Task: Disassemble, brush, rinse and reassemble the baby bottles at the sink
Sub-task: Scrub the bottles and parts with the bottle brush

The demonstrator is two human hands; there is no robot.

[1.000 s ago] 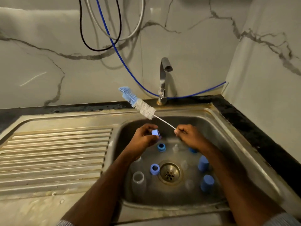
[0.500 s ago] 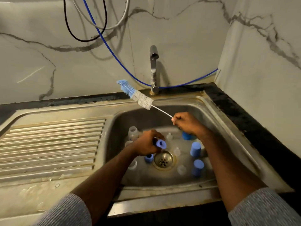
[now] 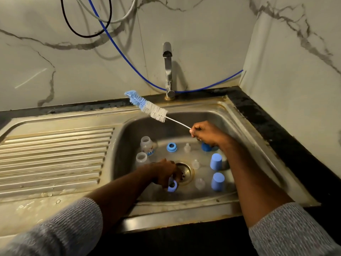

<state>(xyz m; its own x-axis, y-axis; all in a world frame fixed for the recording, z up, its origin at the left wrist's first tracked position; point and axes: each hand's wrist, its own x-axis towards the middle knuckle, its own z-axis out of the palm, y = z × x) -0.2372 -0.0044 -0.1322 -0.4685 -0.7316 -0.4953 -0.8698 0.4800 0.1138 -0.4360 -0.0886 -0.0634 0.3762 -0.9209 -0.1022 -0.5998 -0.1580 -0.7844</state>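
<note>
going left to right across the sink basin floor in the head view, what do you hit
clear bottle → blue ring → small clear nipple → upside-down blue cap

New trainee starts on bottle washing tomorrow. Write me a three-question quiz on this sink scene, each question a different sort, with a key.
1. True or false: the right hand holds the bottle brush by its wire handle, bristles raised over the sink's back rim.
2. Multiple choice: what does the left hand hold? A) a clear bottle B) a blue collar ring C) a clear teat
3. Fill in: the left hand is low in the basin, beside the ____.

Key: 1 true; 2 B; 3 drain
</note>
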